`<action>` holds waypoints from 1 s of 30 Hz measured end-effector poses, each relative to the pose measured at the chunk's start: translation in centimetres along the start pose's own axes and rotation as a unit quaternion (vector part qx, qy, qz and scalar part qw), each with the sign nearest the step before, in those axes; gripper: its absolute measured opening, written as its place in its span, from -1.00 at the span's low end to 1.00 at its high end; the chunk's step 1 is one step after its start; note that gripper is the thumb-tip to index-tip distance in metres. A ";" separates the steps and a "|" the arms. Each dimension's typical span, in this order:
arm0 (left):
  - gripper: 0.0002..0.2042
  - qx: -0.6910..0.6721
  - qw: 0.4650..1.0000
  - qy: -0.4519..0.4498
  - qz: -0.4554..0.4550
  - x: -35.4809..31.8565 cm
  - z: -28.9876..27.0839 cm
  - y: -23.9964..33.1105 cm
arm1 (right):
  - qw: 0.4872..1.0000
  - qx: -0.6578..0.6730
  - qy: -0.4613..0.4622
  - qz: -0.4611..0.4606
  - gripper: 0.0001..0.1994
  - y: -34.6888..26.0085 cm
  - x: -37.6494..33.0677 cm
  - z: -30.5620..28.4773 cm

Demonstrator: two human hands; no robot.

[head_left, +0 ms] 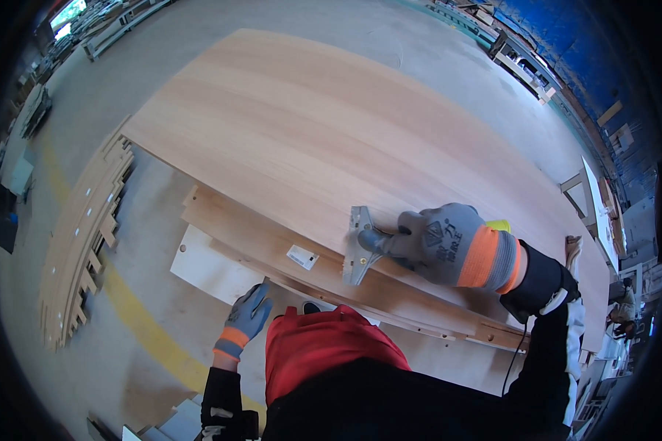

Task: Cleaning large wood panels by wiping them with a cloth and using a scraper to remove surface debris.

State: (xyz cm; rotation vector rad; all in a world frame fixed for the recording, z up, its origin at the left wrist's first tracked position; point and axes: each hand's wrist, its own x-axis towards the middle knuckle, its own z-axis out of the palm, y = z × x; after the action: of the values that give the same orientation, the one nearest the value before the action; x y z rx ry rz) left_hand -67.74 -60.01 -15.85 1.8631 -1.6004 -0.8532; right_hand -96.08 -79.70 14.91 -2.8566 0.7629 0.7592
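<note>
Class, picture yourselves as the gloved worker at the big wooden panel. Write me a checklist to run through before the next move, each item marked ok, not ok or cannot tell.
1. Left hand and right hand gloved: ok, gray and orange on both.
2. Scraper-like metal tool gripped: ok, in the right hand.
3. Tool at the near edge of the large panel: ok, seen from above it spans that edge; firm contact: cannot tell.
4. Left hand steadying the large panel: not ok, it is apart from it.
5. Large panel well supported: cannot tell, its underside is hidden.
6. Thin black cable secured: not ok, it hangs loose below the right wrist.
</note>
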 end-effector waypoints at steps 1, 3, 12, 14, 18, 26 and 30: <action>-0.58 0.003 1.000 0.003 -0.005 0.5 0.1 0.3 | 0.999 -0.014 -0.029 -0.005 -0.44 0.0 0.9 -0.4; -0.56 -0.007 1.000 -0.014 0.005 1.4 0.2 0.8 | 0.998 -0.031 -0.056 -0.014 -0.42 -0.4 2.3 -1.4; -0.56 -0.025 0.999 -0.036 -0.008 2.0 -0.5 -1.7 | 0.998 -0.024 -0.015 -0.055 -0.42 -0.6 5.5 -2.6; -0.56 -0.021 0.999 -0.032 -0.004 2.3 -1.2 -2.0 | 0.998 -0.022 0.020 -0.058 -0.43 -0.8 6.3 -2.6; -0.56 -0.028 0.999 -0.034 -0.008 3.3 -2.9 -2.4 | 0.997 -0.001 0.036 -0.062 -0.44 -1.1 7.9 -3.3; -0.59 -0.009 1.000 -0.019 0.019 4.7 -6.3 -7.6 | 0.996 0.005 0.052 -0.065 -0.44 -3.3 13.3 -6.6; -0.72 0.022 0.996 -0.018 0.083 5.0 -8.6 -9.0 | 0.997 -0.005 0.040 -0.059 -0.45 -4.5 16.3 -8.8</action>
State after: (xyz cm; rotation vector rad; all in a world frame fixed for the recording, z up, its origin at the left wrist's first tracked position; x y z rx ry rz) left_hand -54.96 -63.65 -17.48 1.7252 -1.7809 -0.7895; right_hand -77.72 -84.91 14.49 -2.9258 0.5933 0.6378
